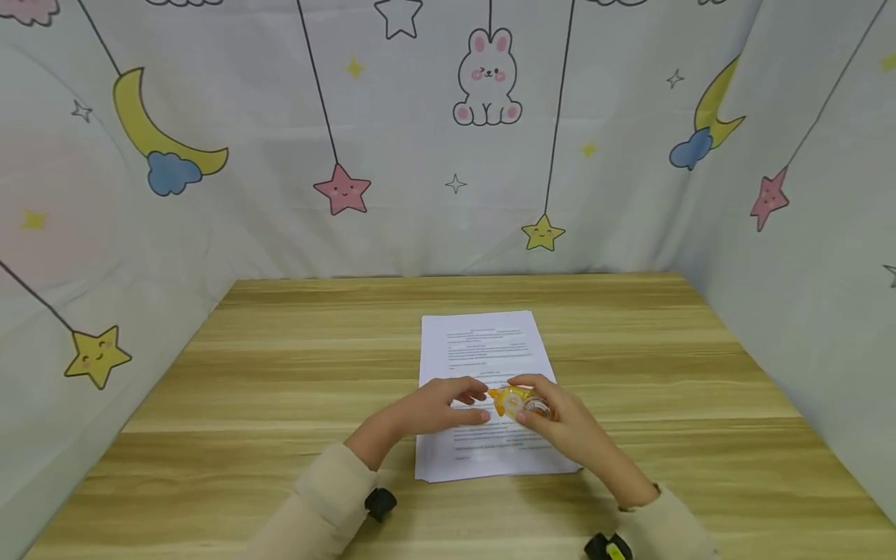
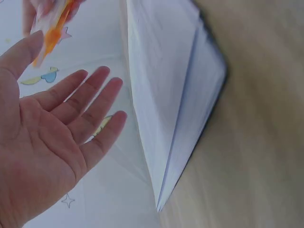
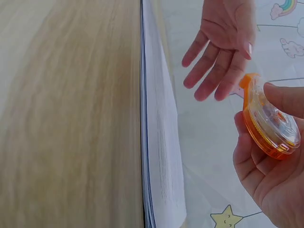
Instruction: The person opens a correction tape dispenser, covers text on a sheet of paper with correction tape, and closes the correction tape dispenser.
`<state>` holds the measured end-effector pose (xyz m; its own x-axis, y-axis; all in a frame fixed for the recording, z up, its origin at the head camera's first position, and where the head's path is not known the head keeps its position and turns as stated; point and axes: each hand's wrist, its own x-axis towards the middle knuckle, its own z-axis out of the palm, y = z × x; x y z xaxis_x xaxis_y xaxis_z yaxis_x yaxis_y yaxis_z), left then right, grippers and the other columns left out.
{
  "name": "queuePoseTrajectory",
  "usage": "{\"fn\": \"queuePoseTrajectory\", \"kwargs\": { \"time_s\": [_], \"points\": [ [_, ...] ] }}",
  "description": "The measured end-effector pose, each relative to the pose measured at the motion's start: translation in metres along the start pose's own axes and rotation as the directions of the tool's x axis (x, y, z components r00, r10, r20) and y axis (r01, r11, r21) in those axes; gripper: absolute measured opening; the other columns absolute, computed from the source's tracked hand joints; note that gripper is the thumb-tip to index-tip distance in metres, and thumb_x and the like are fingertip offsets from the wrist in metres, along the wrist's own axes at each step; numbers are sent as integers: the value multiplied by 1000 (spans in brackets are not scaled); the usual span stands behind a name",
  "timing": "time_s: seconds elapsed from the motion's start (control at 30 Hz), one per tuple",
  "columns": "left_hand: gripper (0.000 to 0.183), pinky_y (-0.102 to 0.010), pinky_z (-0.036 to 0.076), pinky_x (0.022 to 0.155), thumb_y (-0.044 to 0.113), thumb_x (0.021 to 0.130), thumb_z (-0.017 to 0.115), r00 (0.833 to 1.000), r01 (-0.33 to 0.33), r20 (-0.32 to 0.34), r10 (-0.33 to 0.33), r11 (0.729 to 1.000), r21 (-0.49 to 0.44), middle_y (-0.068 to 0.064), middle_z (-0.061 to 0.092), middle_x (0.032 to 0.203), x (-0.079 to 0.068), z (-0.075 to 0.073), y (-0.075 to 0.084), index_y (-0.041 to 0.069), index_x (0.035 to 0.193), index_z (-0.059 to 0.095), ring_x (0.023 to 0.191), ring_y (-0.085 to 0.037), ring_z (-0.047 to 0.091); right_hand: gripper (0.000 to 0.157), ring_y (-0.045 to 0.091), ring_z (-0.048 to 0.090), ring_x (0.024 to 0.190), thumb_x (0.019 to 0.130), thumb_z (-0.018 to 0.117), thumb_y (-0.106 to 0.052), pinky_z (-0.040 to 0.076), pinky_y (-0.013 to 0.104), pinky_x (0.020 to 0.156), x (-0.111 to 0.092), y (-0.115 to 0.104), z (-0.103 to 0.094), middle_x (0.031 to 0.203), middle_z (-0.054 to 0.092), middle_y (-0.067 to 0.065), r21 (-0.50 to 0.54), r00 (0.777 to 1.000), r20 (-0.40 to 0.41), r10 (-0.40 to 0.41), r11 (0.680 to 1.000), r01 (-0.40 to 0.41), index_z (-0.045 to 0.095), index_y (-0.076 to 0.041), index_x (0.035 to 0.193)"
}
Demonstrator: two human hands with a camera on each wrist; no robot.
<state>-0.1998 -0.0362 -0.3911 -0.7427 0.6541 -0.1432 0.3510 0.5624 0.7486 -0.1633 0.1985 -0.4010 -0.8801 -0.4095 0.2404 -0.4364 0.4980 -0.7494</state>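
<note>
An orange correction tape dispenser (image 3: 270, 124) with a clear cover is held in my right hand (image 1: 556, 416), between thumb and fingers, above a stack of printed paper (image 1: 483, 354). In the right wrist view its orange tip end points toward the other hand. My left hand (image 1: 448, 404) hovers just left of the dispenser, palm facing it, fingers apart and holding nothing. The left wrist view shows those fingers (image 2: 90, 102) spread and loosely extended, with the dispenser blurred at the upper left. Both hands are over the paper's lower half.
The paper stack lies on a wood-grain table (image 1: 294, 365), its sheets slightly uneven at the edges. A white curtain (image 1: 420, 140) printed with stars, moons and a rabbit hangs behind and along both sides. Dark wrist straps (image 1: 380, 504) show below the cream sleeves.
</note>
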Motion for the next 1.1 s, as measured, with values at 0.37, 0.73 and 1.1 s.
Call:
{"fn": "queuePoseTrajectory", "kwargs": {
  "time_s": [0.37,0.73,1.1],
  "points": [
    [25,-25,47,81,41,93,49,987,-114,-132,94,981,-155,-3,67,98,0,15,11,19,97,61,91,-7,59,33,9,55,78,90,59,-16,51,27,62,2,-7,11,104,58,18,253,997,-41,69,966,-56,50,-7,120],
    [27,-20,45,62,37,94,50,973,-136,-198,122,989,-59,-6,69,83,2,20,12,15,83,62,78,-22,62,40,12,52,87,88,62,-19,49,22,65,-2,-7,23,111,53,13,81,994,-106,-28,996,37,48,-3,122],
    [25,-18,43,57,37,92,54,973,-116,-200,119,993,23,3,67,74,2,18,12,18,77,61,65,-4,55,59,10,50,82,77,73,-18,44,21,65,-2,-11,22,105,56,9,-374,989,-117,-87,927,37,41,0,122]
  ]
}}
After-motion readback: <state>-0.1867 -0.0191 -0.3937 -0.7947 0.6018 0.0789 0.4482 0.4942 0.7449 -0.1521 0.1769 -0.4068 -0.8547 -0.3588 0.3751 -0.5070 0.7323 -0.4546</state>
